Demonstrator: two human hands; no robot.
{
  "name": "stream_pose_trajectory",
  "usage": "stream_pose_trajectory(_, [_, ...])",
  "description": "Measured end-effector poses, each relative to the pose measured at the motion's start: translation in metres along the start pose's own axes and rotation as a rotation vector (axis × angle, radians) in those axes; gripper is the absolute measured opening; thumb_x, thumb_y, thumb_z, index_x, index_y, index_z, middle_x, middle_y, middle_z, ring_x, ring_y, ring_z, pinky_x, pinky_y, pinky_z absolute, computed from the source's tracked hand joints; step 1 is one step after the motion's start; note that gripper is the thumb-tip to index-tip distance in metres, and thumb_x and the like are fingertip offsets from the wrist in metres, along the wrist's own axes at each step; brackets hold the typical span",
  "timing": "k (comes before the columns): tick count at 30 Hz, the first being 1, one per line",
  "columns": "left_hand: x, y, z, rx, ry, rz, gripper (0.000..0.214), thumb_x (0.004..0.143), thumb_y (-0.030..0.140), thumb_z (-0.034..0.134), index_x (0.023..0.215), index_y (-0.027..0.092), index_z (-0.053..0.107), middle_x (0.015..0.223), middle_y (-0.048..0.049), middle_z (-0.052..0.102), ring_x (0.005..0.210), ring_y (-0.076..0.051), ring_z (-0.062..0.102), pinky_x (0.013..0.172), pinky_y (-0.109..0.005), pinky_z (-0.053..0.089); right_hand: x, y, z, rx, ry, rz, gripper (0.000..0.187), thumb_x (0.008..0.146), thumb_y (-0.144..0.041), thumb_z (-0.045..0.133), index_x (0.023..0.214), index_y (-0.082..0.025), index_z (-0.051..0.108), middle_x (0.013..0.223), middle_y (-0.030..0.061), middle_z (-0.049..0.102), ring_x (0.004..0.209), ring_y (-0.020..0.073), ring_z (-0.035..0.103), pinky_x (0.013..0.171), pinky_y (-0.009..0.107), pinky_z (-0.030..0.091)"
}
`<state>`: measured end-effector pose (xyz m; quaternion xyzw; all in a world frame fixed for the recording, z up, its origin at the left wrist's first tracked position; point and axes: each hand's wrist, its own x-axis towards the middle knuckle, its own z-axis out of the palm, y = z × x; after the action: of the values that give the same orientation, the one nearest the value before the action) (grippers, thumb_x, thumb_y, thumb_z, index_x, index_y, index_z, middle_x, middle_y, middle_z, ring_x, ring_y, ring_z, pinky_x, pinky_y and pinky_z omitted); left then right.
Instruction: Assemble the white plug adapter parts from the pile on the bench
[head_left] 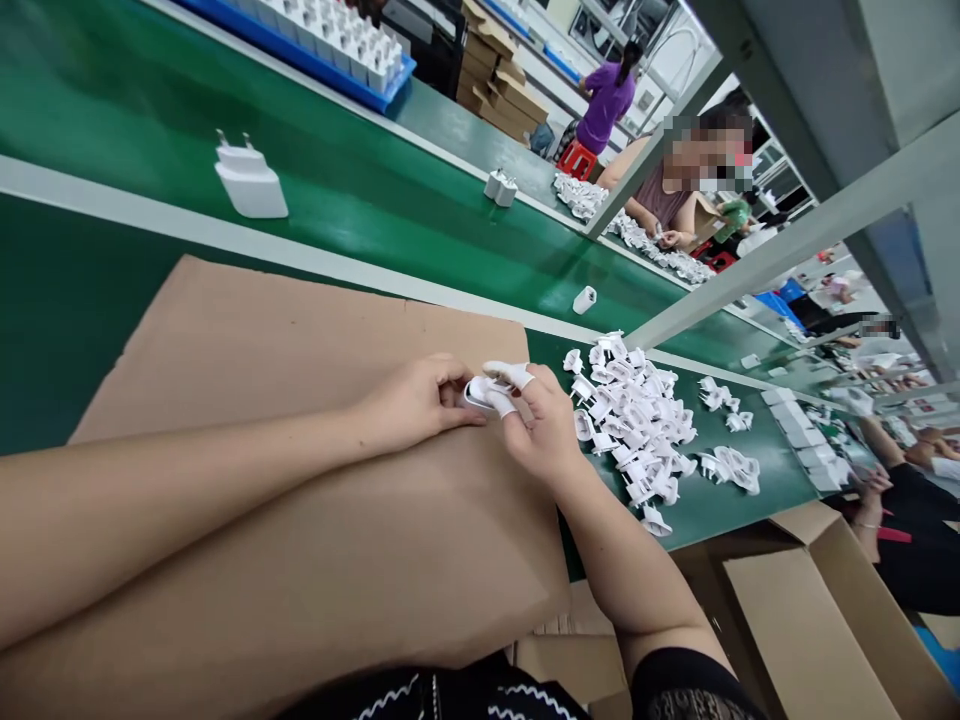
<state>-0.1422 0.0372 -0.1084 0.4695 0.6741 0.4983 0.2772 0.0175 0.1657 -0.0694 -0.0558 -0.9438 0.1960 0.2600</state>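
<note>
Over a sheet of brown cardboard (300,370), my left hand (431,400) is closed around a white plastic charger housing (474,394), its oval open end towards my right hand. My right hand (546,420) has white covers on its fingertips, which pinch at that open end. A small white part seems to be between those fingertips, but they hide most of it. Just to the right of my right hand lies a heap of white plug parts (634,415), some with pins showing.
On the green conveyor belt beyond stand a white plug charger (251,180) and a white housing (584,300). A blue tray (386,95) holds rows of chargers. An open cardboard box (802,610) is at lower right. Across the belt a person (667,200) handles white parts.
</note>
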Motion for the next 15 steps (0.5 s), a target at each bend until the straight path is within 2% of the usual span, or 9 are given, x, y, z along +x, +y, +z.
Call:
stream_pose_trajectory(7, [-0.0012, 0.0078, -0.0003, -0.013, -0.005, -0.029, 0.037, 0.071, 0.052, 0.08, 0.086, 0.02, 0.071, 0.082, -0.0018, 0.063, 0.07, -0.018, 0.057, 0.065, -0.032, 0.044, 0.0024, -0.0014, 0.003, -0.101, 0.037, -0.145, 0.046, 0.09, -0.008, 0.053, 0.133, -0.019, 0.063, 0.101, 0.0097, 0.068, 0.095, 0.0245, 0.061, 0.082, 0.039, 0.056])
stream_pose_trajectory(10, [-0.0012, 0.0091, -0.0001, 0.01, -0.006, -0.048, 0.032, 0.071, 0.048, 0.08, 0.082, 0.019, 0.07, 0.08, -0.0012, 0.062, 0.069, -0.018, 0.056, 0.065, -0.032, 0.043, 0.0019, -0.0035, 0.0026, -0.094, 0.089, -0.143, 0.046, 0.089, -0.005, 0.053, 0.131, -0.02, 0.063, 0.102, 0.0092, 0.069, 0.096, 0.0243, 0.062, 0.084, 0.039, 0.056])
stream_pose_trajectory(15, [-0.0014, 0.0073, 0.0011, 0.017, 0.019, -0.044, 0.031, 0.07, 0.045, 0.082, 0.08, 0.019, 0.069, 0.078, -0.0004, 0.061, 0.068, -0.017, 0.055, 0.064, -0.031, 0.042, 0.0019, -0.0015, 0.0025, -0.095, 0.012, -0.115, 0.046, 0.088, -0.006, 0.053, 0.129, -0.02, 0.065, 0.103, 0.0094, 0.069, 0.098, 0.0249, 0.062, 0.085, 0.04, 0.056])
